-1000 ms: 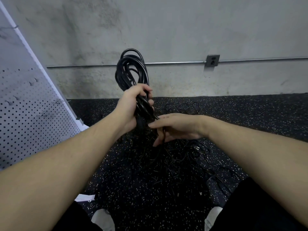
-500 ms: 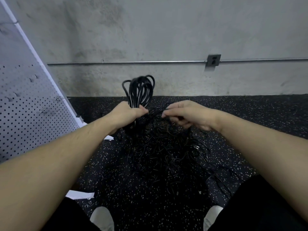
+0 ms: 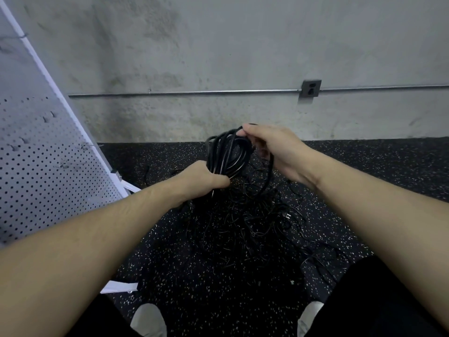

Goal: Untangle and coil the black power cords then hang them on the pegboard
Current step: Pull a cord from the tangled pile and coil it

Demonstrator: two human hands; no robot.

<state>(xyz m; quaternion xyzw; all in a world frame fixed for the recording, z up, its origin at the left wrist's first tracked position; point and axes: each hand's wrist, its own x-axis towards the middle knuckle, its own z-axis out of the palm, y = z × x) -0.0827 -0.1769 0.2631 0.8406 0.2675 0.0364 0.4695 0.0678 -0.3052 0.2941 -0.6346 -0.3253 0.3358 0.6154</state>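
A coil of black power cord (image 3: 227,154) stands upright in front of me, gripped at its lower end by my left hand (image 3: 201,182). My right hand (image 3: 272,148) pinches a strand at the top of the coil, and a loop of that cord hangs down below its palm. On the speckled floor under both hands lies a tangled heap of thin black cords (image 3: 252,217). The white pegboard (image 3: 36,171) leans at the left, with several metal hooks (image 3: 63,164) sticking out of it.
A grey concrete wall with a metal conduit (image 3: 194,92) and an outlet box (image 3: 311,88) closes the far side. The pegboard's white foot (image 3: 119,287) lies on the floor near my left knee. My shoes (image 3: 148,321) show at the bottom edge.
The coil dropped from high in front of the wall to just above the floor. My right hand rose from beside the left hand to the top of the coil, bringing a strand with it.
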